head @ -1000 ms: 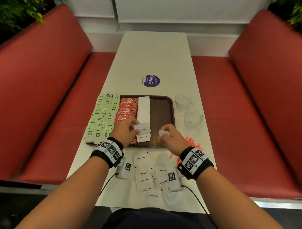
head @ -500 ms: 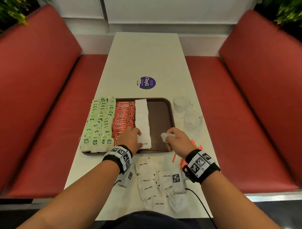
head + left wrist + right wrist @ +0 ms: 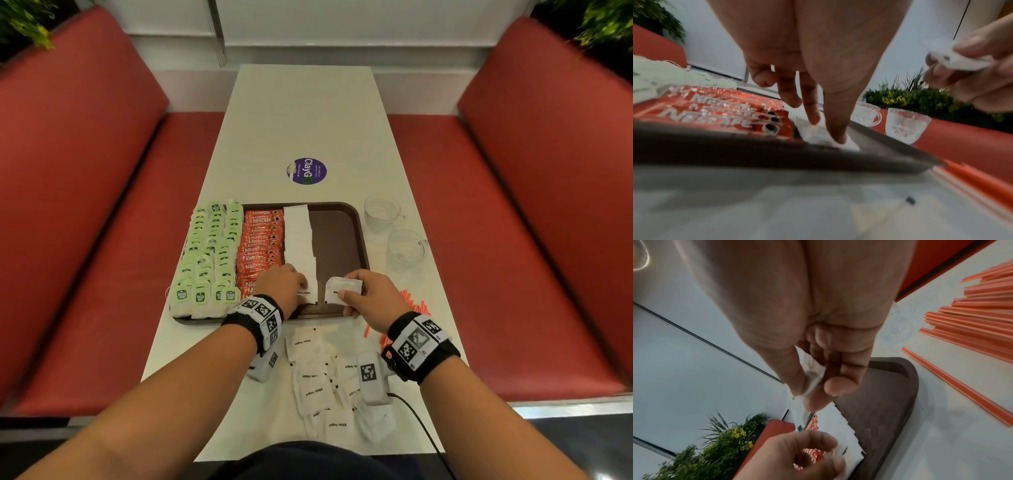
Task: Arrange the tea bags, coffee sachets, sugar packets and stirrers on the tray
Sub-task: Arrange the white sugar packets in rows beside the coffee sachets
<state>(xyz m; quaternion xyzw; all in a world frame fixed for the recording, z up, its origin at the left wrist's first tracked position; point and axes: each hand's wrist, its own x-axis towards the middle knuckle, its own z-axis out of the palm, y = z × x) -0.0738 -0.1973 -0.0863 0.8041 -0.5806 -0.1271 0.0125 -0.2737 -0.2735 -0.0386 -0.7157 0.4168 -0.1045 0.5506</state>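
Head view: a long pale surface (image 3: 308,113) runs between red benches (image 3: 78,192). On its near half sits a brown tray (image 3: 337,240) holding, left to right, green tea bags (image 3: 209,253), red coffee sachets (image 3: 262,240) and a column of white sugar packets (image 3: 301,240). Loose sugar packets (image 3: 315,383) lie near the tray; orange stirrers (image 3: 411,305) lie at its right. The left hand (image 3: 281,287) presses straight fingers on the column's nearest packet. The right hand (image 3: 370,298) pinches one sugar packet (image 3: 342,289) over the tray's near edge.
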